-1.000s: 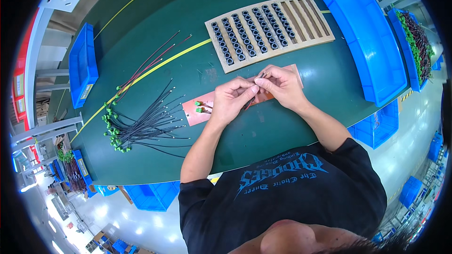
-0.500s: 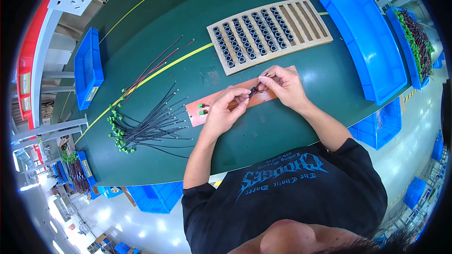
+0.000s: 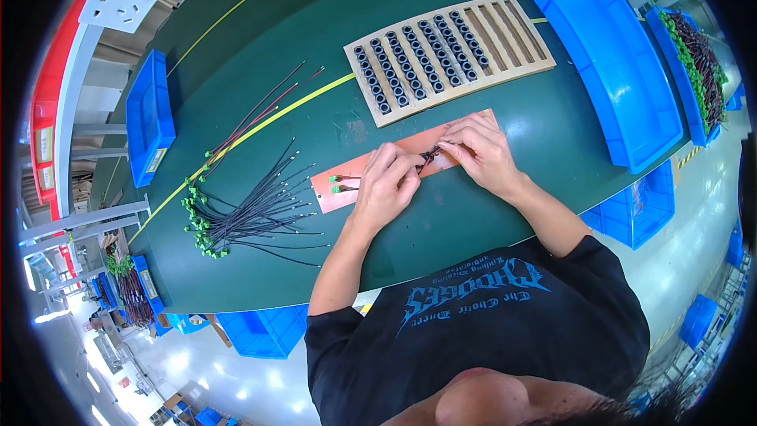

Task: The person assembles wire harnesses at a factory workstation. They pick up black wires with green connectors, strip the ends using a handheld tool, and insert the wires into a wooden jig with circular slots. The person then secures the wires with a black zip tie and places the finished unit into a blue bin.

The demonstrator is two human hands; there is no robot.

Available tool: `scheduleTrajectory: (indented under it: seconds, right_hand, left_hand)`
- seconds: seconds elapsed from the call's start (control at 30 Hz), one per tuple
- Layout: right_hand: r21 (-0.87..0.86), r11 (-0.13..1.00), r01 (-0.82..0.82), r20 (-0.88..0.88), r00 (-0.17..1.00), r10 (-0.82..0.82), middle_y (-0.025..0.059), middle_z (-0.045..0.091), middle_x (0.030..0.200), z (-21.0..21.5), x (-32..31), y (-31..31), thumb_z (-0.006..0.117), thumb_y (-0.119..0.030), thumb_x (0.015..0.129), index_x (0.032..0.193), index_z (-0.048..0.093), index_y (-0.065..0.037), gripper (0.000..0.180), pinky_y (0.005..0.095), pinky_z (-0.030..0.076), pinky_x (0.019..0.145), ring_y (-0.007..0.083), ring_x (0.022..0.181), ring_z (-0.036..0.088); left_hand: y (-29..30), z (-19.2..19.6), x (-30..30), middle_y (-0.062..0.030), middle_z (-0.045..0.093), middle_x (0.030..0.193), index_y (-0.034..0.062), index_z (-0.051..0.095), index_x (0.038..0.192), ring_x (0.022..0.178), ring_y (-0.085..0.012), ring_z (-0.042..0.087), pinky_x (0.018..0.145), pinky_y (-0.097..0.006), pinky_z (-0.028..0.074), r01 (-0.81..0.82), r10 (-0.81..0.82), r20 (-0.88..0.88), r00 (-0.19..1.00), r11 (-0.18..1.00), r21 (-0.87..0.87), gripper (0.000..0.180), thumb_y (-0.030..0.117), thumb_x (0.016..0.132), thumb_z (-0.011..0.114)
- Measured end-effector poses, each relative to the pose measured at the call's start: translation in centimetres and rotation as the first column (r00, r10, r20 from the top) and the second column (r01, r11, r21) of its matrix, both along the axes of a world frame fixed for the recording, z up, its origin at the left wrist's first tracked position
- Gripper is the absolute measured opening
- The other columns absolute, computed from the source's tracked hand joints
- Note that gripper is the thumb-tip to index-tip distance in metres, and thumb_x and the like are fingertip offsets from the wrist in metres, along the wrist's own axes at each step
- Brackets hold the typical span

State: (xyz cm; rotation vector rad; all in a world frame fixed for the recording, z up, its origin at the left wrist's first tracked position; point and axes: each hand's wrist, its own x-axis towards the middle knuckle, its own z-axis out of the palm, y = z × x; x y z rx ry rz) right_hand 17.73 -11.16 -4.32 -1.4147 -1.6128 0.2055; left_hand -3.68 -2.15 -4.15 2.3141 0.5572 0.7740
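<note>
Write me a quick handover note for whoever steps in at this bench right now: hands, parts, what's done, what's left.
Left hand and right hand: both pinch a small dark wire piece between them, over the orange mat.
Parts: bundle of black wires with green connectors lies left of the mat; a few red-black wires lie behind it. Two short green-tipped pieces rest on the mat's left end.
Done: wooden tray has its left slots filled with black rings.
Left: the tray's right slots are empty, and the wire bundle is unworked.
</note>
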Motion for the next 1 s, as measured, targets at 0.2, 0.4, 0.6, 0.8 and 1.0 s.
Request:
scheduleTrajectory:
  seconds: [0.2, 0.4, 0.6, 0.8, 1.0]
  right_hand:
    - [-0.004, 1.000, -0.021, -0.085, 0.996, 0.021, 0.0079, 0.070, 0.084, -1.6, -0.6, 0.2, 0.077, -0.006, 0.086, 0.085, 0.069, -0.004, 0.009, 0.0394, 0.049, 0.074, 0.0274, 0.084, 0.069]
    - [-0.050, 0.998, 0.038, 0.037, 0.999, -0.036, 0.0085, 0.069, 0.084, -1.2, 0.2, 0.1, 0.076, -0.010, 0.088, 0.083, 0.065, -0.006, 0.013, 0.0399, 0.043, 0.078, 0.0269, 0.080, 0.065]
    - [-0.082, 0.993, 0.088, 0.049, 0.995, -0.084, 0.0067, 0.070, 0.085, -1.2, 0.7, 0.1, 0.075, -0.011, 0.090, 0.083, 0.062, -0.007, 0.015, 0.0399, 0.042, 0.082, 0.0256, 0.079, 0.063]
    - [-0.140, 0.982, 0.129, -0.003, 0.991, -0.130, 0.0048, 0.066, 0.078, -1.0, 2.1, 0.0, 0.074, -0.011, 0.091, 0.080, 0.061, -0.006, 0.018, 0.0392, 0.042, 0.081, 0.0236, 0.075, 0.058]
    - [-0.179, 0.966, 0.187, -0.057, 0.978, -0.200, 0.0035, 0.059, 0.072, -0.9, 2.9, -0.4, 0.074, -0.014, 0.092, 0.078, 0.062, -0.005, 0.021, 0.0379, 0.042, 0.083, 0.0216, 0.070, 0.053]
  left_hand:
    - [-0.3, 0.2, 1.6, -0.0114, 0.067, 0.092, -0.0008, 0.069, 0.092, 0.084, -0.0275, 0.063, 0.076, -0.038, 0.052, -0.025, 0.025, 0.090, 0.996, 1.000, 0.003, 0.020, 0.002, 0.078, 0.083]
    - [-0.4, -0.8, 0.7, -0.0107, 0.068, 0.087, -0.0012, 0.068, 0.085, 0.083, -0.0259, 0.063, 0.070, -0.035, 0.051, -0.086, 0.097, 0.060, 0.994, 0.984, -0.156, 0.020, 0.002, 0.077, 0.085]
    - [-0.4, -0.3, 0.9, -0.0104, 0.066, 0.087, -0.0011, 0.066, 0.084, 0.081, -0.0251, 0.061, 0.070, -0.036, 0.051, -0.088, 0.094, 0.039, 0.995, 0.986, -0.144, 0.018, -0.001, 0.078, 0.083]
    - [-0.5, -0.4, 1.0, -0.0100, 0.063, 0.089, -0.0003, 0.063, 0.092, 0.080, -0.0240, 0.061, 0.070, -0.035, 0.052, -0.110, 0.112, 0.008, 0.994, 0.983, -0.150, 0.023, -0.002, 0.079, 0.082]
    - [-1.1, 0.0, 1.3, -0.0098, 0.063, 0.096, 0.0005, 0.061, 0.104, 0.084, -0.0180, 0.064, 0.075, -0.032, 0.055, -0.179, 0.176, -0.041, 0.984, 0.913, -0.368, 0.031, -0.002, 0.082, 0.082]
